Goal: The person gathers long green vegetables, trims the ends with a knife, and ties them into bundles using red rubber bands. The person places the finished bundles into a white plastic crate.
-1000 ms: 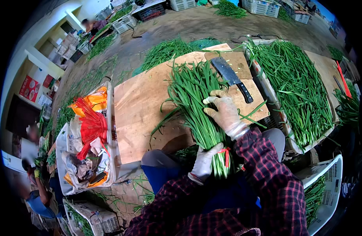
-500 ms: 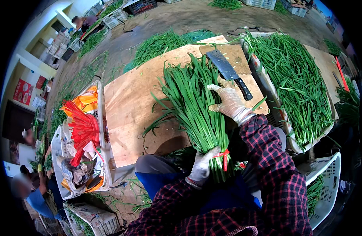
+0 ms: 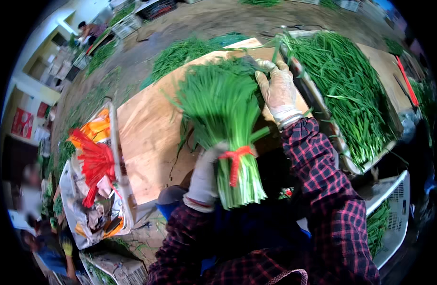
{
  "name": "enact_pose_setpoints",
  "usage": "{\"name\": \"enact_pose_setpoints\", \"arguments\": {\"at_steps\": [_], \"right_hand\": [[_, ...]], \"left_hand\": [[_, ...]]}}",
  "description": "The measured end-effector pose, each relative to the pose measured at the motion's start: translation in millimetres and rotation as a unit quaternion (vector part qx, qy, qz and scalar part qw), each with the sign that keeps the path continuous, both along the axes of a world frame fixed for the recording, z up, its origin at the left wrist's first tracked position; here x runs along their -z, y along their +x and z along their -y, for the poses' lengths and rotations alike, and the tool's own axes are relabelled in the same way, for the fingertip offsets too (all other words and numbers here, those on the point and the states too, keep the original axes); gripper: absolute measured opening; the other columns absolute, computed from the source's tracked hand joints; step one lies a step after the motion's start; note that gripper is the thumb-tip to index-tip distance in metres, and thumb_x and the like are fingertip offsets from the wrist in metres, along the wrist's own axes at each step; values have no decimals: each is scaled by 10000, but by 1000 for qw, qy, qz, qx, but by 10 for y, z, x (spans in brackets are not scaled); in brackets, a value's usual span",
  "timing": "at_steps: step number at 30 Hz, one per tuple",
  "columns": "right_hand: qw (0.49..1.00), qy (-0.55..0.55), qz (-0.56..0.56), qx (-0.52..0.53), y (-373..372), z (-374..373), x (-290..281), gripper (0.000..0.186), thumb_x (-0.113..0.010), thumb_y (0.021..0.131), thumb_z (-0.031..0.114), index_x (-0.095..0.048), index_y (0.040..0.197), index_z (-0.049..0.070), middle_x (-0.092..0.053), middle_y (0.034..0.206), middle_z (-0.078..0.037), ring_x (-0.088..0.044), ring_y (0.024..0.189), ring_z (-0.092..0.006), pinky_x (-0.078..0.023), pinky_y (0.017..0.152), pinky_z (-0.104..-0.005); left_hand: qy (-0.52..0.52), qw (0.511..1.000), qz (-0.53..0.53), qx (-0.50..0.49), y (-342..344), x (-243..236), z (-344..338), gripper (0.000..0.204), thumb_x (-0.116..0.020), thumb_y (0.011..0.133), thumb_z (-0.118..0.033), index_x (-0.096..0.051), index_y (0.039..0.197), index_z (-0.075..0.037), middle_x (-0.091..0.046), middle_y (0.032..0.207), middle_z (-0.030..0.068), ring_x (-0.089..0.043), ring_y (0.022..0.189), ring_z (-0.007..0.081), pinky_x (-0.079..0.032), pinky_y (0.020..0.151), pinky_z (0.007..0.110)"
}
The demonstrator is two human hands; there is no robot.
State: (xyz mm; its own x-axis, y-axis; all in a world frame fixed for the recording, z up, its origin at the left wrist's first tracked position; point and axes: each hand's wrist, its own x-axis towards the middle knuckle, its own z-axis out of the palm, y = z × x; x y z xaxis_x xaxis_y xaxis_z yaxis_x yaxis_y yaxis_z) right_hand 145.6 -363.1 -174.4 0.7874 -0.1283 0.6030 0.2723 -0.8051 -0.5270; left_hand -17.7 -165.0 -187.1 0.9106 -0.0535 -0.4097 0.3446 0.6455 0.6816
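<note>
A bundle of garlic chives [image 3: 223, 99], tied near its pale cut ends with a red band [image 3: 236, 153], stands raised over the near edge of a wooden board. My left hand [image 3: 205, 173], in a whitish glove, grips it low on its left side; part of the fingers is hidden behind the stems. To the right of the leaves, my gloved right hand [image 3: 277, 88] has its fingers bent over a cleaver [image 3: 249, 62]. Only a grey bit of the blade shows, and the hand covers the handle. The leaf tips are blurred.
The wooden board [image 3: 145, 123] lies in front of me. At left, a white crate [image 3: 119, 166] holds red ties [image 3: 97, 159] and scraps. Loose chives fill a long container [image 3: 344, 95] at right. Another white crate [image 3: 394, 228] sits lower right. People work at far left.
The bundle has come up and left, its tied end now raised into view. My right hand has left the leaves and moved up onto the cleaver. The view has shifted slightly.
</note>
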Motion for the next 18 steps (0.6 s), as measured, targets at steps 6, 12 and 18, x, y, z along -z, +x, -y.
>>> {"name": "enact_pose_setpoints", "arguments": {"at_steps": [6,12,18], "right_hand": [[955,210,-127,-168,-1109,-26,-131,585,-720,815,236,-457,1259,-38,-548,1182,-231,-526,1117,-356,-426,948,-439],[774,132,-523,-333,-1743,41,163,793,-704,743,630,-601,1088,-76,-662,970,-225,-643,895,-314,-479,813,-400],[808,172,-470,-311,-1802,-179,366,804,-806,601,591,-623,912,-127,-678,879,-235,-670,846,-355,-517,766,-397]], "left_hand": [[-10,988,148,43,350,-171,-175,390,-462,966,-308,-560,1181,2,-637,1096,124,-622,955,227,-515,864,377],[-16,998,-16,61,-303,555,93,425,-445,981,-333,-524,1270,-31,-606,1217,108,-589,1083,231,-453,977,391],[-28,994,-30,97,-574,482,215,465,-428,976,-346,-486,1310,-28,-563,1259,124,-534,1146,249,-410,1002,399]]}}
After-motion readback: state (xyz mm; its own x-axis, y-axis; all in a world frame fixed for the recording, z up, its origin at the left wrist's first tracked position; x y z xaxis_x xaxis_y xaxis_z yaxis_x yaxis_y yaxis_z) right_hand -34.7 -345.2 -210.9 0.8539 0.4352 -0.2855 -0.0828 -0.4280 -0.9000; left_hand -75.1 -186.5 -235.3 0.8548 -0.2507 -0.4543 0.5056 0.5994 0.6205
